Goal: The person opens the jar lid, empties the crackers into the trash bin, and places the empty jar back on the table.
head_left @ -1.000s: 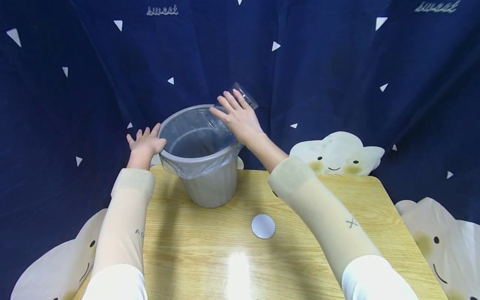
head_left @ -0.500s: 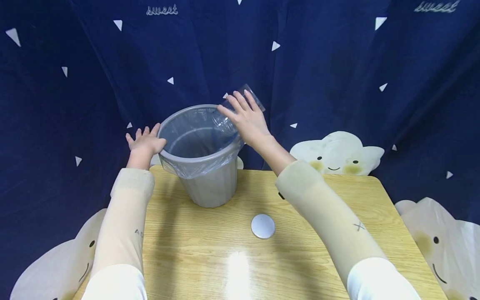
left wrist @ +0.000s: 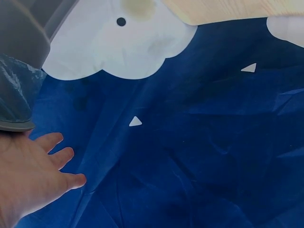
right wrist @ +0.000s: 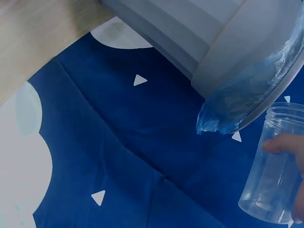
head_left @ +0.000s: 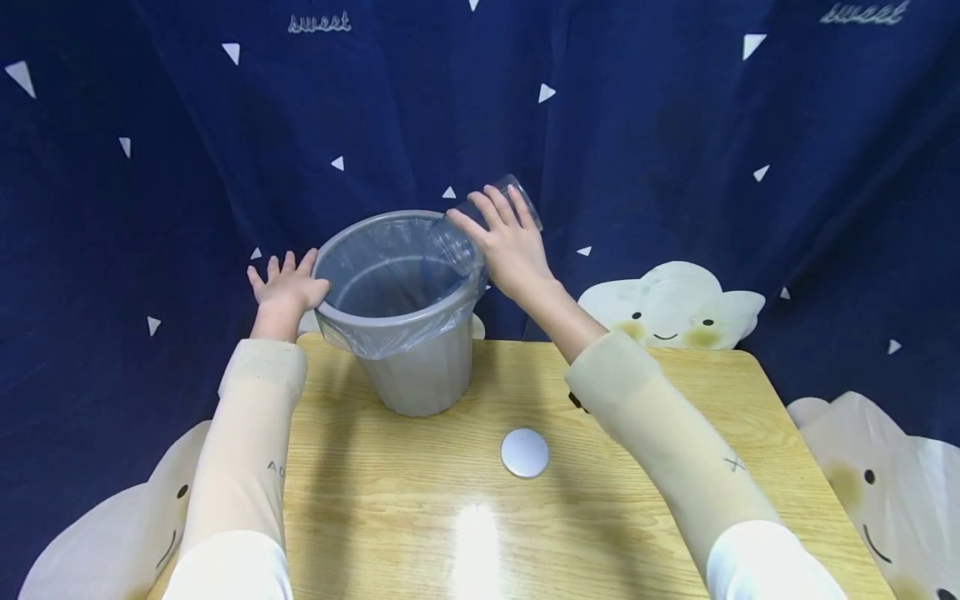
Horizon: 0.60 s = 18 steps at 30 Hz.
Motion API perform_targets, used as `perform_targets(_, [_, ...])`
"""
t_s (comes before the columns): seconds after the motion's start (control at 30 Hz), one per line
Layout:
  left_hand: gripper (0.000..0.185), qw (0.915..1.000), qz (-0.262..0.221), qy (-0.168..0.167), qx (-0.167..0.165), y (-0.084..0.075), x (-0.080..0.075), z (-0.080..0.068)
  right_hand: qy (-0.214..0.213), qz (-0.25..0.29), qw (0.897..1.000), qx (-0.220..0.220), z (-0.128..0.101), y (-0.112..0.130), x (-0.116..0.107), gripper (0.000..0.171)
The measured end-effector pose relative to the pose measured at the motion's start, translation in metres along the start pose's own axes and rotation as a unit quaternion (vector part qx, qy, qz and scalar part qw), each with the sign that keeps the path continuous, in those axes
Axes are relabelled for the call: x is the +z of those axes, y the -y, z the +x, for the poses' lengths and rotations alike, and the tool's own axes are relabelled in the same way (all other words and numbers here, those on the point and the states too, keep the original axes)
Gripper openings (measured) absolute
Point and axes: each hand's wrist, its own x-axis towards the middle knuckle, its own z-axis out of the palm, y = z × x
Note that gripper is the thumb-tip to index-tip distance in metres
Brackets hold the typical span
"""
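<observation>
A grey trash can (head_left: pixel 420 375) lined with a clear plastic bag (head_left: pixel 405 337) stands at the back left of the table. My left hand (head_left: pixel 288 287) rests on its left rim, fingers spread outward; the left wrist view shows that hand (left wrist: pixel 33 171) right at the rim. Over the right rim, my right hand (head_left: pixel 513 250) grips a clear plastic jar (head_left: pixel 456 243). The jar is tilted, its mouth toward the can and its base up to the right. In the right wrist view the jar (right wrist: pixel 270 180) has a threaded, uncapped mouth, and nothing shows inside.
A round silvery lid (head_left: pixel 525 453) lies on the wooden table (head_left: pixel 405 500), right of the can. A small black object (head_left: pixel 576 401) is partly hidden by the right sleeve. Behind the table hangs a dark blue curtain (head_left: pixel 660 150) with white triangles and clouds.
My right hand has moved a little to the right with the jar, drawing its mouth back toward the can's right rim. The left hand stays on the rim.
</observation>
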Motion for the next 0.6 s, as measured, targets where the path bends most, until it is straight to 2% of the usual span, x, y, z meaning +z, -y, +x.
perform_targets(0.3, [0.069,1.0000,-0.004,-0.004,0.003,0.001,0.001,0.000,-0.032,0.044,0.998,0.035,-0.013,-0.011,-0.002,0.078])
perform_targets(0.6, [0.068,1.0000,-0.004,-0.004,0.004,0.000,0.001,-0.001,-0.068,0.089,0.992,0.066,-0.032,-0.019,0.003,0.079])
